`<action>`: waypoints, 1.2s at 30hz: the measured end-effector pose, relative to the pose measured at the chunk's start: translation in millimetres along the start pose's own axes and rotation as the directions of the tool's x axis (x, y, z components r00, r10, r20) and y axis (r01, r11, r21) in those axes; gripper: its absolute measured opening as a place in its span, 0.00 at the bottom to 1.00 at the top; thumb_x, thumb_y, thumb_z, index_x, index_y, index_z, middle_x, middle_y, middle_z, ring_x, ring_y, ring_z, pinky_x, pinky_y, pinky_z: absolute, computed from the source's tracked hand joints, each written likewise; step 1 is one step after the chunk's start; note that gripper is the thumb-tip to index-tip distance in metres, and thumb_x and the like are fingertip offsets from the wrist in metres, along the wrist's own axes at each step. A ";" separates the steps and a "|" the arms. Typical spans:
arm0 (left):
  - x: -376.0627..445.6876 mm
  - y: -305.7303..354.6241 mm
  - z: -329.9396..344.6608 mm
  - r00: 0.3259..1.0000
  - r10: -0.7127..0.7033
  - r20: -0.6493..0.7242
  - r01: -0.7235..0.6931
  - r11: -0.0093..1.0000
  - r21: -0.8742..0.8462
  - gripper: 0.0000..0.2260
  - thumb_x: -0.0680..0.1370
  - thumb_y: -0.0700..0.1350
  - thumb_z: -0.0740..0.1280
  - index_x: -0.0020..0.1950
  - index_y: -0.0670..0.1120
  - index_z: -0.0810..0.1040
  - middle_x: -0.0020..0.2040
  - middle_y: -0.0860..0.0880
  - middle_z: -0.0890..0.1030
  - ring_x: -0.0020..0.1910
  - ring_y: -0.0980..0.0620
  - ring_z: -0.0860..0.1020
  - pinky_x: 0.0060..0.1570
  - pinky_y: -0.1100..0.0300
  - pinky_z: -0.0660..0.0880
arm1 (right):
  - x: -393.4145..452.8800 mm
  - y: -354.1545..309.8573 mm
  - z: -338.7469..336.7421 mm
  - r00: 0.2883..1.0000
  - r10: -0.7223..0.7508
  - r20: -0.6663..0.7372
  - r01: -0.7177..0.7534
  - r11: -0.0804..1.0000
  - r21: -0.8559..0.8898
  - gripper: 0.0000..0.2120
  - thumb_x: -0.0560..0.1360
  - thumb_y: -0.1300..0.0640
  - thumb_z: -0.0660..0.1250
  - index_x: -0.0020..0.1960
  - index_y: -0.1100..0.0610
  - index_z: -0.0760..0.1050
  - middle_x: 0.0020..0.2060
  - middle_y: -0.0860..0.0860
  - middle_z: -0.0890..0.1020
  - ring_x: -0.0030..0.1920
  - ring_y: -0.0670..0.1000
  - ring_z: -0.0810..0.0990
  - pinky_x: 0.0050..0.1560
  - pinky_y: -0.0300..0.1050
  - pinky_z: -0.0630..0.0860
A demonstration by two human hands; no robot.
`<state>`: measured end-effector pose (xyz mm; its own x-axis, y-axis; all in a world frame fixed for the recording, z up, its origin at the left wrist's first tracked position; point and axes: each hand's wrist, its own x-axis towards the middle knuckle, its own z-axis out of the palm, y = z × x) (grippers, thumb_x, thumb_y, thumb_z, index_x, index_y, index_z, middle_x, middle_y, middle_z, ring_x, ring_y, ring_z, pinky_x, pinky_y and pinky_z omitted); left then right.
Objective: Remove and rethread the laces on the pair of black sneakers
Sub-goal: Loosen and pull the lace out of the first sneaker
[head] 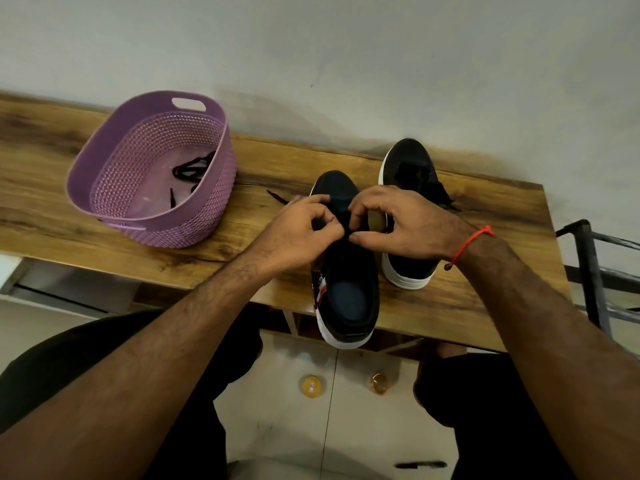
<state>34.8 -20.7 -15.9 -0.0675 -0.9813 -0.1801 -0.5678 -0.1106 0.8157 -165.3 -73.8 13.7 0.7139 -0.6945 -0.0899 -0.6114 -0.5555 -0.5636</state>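
Note:
Two black sneakers with white soles stand on a wooden table [450, 306]. The nearer sneaker [348, 299] hangs its heel over the front edge. Over its eyelet area, my left hand [298, 233] and my right hand [398, 226] both pinch a black lace whose free end [277, 197] trails onto the wood to the left. The other sneaker [410, 164] stands just right of it, partly behind my right hand, with a loose lace [445, 197] beside it. A red thread bracelet sits on my right wrist.
A purple plastic basket [114, 157] stands at the table's left and holds a black lace [194, 168]. The wall rises right behind the table. A dark metal frame [592, 271] stands at the right. Two small round yellow things [311, 386] lie on the floor between my knees.

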 end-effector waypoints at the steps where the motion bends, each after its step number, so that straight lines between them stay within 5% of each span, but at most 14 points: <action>1: -0.1 0.5 0.7 1.000 -0.027 0.008 0.028 0.996 -0.081 0.04 0.78 0.47 0.70 0.43 0.52 0.82 0.73 0.56 0.71 0.73 0.55 0.67 0.73 0.46 0.65 | 0.6 0.0 0.5 1.000 -0.007 0.018 0.007 1.000 -0.002 0.13 0.71 0.42 0.70 0.50 0.49 0.79 0.60 0.46 0.77 0.64 0.46 0.72 0.67 0.46 0.68; 7: -6.2 10.8 -0.5 0.987 -0.125 0.101 0.156 0.899 -0.410 0.08 0.78 0.44 0.68 0.41 0.53 0.83 0.70 0.58 0.72 0.65 0.62 0.70 0.52 0.63 0.66 | 2.1 -2.2 -1.9 0.999 -0.014 -0.041 0.015 0.999 0.033 0.03 0.75 0.54 0.73 0.48 0.52 0.81 0.61 0.46 0.78 0.64 0.44 0.75 0.68 0.45 0.70; 9: -5.8 11.8 -0.7 0.977 -0.176 0.119 0.212 0.846 -0.489 0.06 0.77 0.43 0.67 0.49 0.51 0.83 0.66 0.59 0.75 0.61 0.63 0.73 0.48 0.64 0.65 | 0.6 -1.6 -5.7 0.998 0.011 -0.065 -0.007 0.997 0.071 0.04 0.75 0.55 0.73 0.48 0.52 0.82 0.60 0.45 0.78 0.63 0.43 0.75 0.68 0.43 0.69; 13: -6.4 14.2 -2.1 0.971 -0.205 0.120 0.237 0.797 -0.556 0.20 0.74 0.47 0.69 0.67 0.49 0.79 0.59 0.57 0.81 0.57 0.63 0.75 0.53 0.61 0.66 | -0.3 -1.2 -7.7 0.995 0.046 -0.087 -0.041 0.998 0.055 0.03 0.74 0.57 0.73 0.48 0.52 0.83 0.59 0.44 0.79 0.62 0.43 0.75 0.68 0.41 0.68; 15: -8.5 17.6 -5.1 0.971 -0.213 0.108 0.234 0.748 -0.621 0.24 0.69 0.50 0.69 0.65 0.48 0.79 0.57 0.57 0.83 0.57 0.61 0.77 0.54 0.58 0.68 | -0.5 -2.1 -7.5 0.995 0.060 -0.081 -0.057 0.997 0.047 0.04 0.73 0.56 0.71 0.47 0.52 0.81 0.56 0.46 0.79 0.60 0.46 0.76 0.67 0.45 0.70; 17: -8.6 20.4 -9.6 0.975 -0.196 0.103 0.210 0.668 -0.714 0.18 0.71 0.49 0.68 0.60 0.48 0.80 0.55 0.57 0.83 0.54 0.60 0.79 0.55 0.57 0.71 | -0.4 -2.0 -8.0 0.993 0.094 -0.073 -0.089 0.994 0.060 0.06 0.71 0.52 0.69 0.46 0.52 0.79 0.53 0.47 0.79 0.56 0.48 0.77 0.63 0.49 0.73; 20: -5.6 20.6 -21.3 0.986 -0.145 0.079 0.145 0.536 -0.832 0.06 0.77 0.45 0.63 0.49 0.50 0.80 0.49 0.56 0.80 0.47 0.58 0.77 0.50 0.58 0.69 | -0.3 -3.2 -11.6 0.985 0.151 -0.081 -0.128 0.963 0.236 0.13 0.68 0.44 0.64 0.44 0.53 0.77 0.49 0.51 0.79 0.50 0.49 0.78 0.55 0.46 0.75; 24: -1.6 17.1 -38.7 0.982 -0.185 -0.031 0.064 0.487 -0.871 0.07 0.76 0.48 0.63 0.42 0.53 0.81 0.55 0.55 0.80 0.55 0.55 0.72 0.54 0.54 0.64 | 0.1 -9.0 -19.9 0.949 0.229 -0.215 -0.064 0.813 0.579 0.05 0.71 0.55 0.62 0.42 0.55 0.75 0.45 0.56 0.79 0.44 0.43 0.76 0.48 0.34 0.71; 26: 0.3 17.0 -42.1 0.963 -0.240 -0.120 0.020 0.509 -0.861 0.06 0.78 0.47 0.63 0.46 0.52 0.80 0.59 0.55 0.81 0.58 0.57 0.75 0.55 0.54 0.65 | 1.6 -6.3 -26.5 0.885 0.344 -0.314 -0.026 0.710 0.704 0.04 0.70 0.57 0.63 0.42 0.54 0.76 0.45 0.55 0.80 0.46 0.44 0.77 0.51 0.38 0.72; 29: 7.2 8.9 -42.5 0.878 -0.329 -0.347 0.007 0.734 -0.679 0.17 0.76 0.49 0.68 0.63 0.46 0.80 0.65 0.54 0.81 0.68 0.55 0.73 0.67 0.51 0.67 | 3.4 6.1 -32.8 0.731 0.503 -0.462 -0.082 0.736 0.672 0.04 0.69 0.54 0.65 0.43 0.50 0.76 0.44 0.50 0.80 0.46 0.47 0.78 0.50 0.45 0.76; 32: 8.8 0.7 -34.4 0.839 -0.219 -0.498 0.171 0.975 -0.142 0.40 0.75 0.54 0.70 0.82 0.46 0.55 0.83 0.45 0.54 0.81 0.45 0.50 0.77 0.37 0.53 | 1.4 19.4 -29.0 0.576 0.487 -0.656 -0.273 0.872 0.407 0.16 0.71 0.50 0.66 0.58 0.50 0.76 0.61 0.50 0.76 0.64 0.50 0.73 0.68 0.47 0.69; 34: 3.7 4.5 -25.2 0.870 -0.014 -0.492 0.119 0.976 0.182 0.40 0.77 0.52 0.71 0.83 0.50 0.53 0.83 0.45 0.43 0.81 0.41 0.40 0.73 0.30 0.47 | -0.5 18.0 -24.9 0.568 0.360 -0.740 -0.401 0.906 0.133 0.27 0.72 0.50 0.66 0.70 0.54 0.69 0.72 0.55 0.65 0.73 0.57 0.61 0.74 0.50 0.59; 36: -1.1 6.8 -19.5 0.901 0.195 -0.389 -0.052 0.936 0.349 0.29 0.75 0.53 0.72 0.75 0.58 0.69 0.83 0.47 0.50 0.80 0.40 0.43 0.71 0.29 0.50 | -1.5 9.6 -22.0 0.669 0.218 -0.711 -0.392 0.916 -0.088 0.27 0.71 0.48 0.67 0.70 0.51 0.70 0.75 0.54 0.61 0.75 0.61 0.56 0.74 0.57 0.57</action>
<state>47.0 -23.5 0.6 0.1470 -0.9664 0.2107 -0.8141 0.0028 0.5808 -179.8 -88.1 26.5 0.1011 -0.9106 0.4008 -0.8699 -0.2764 -0.4086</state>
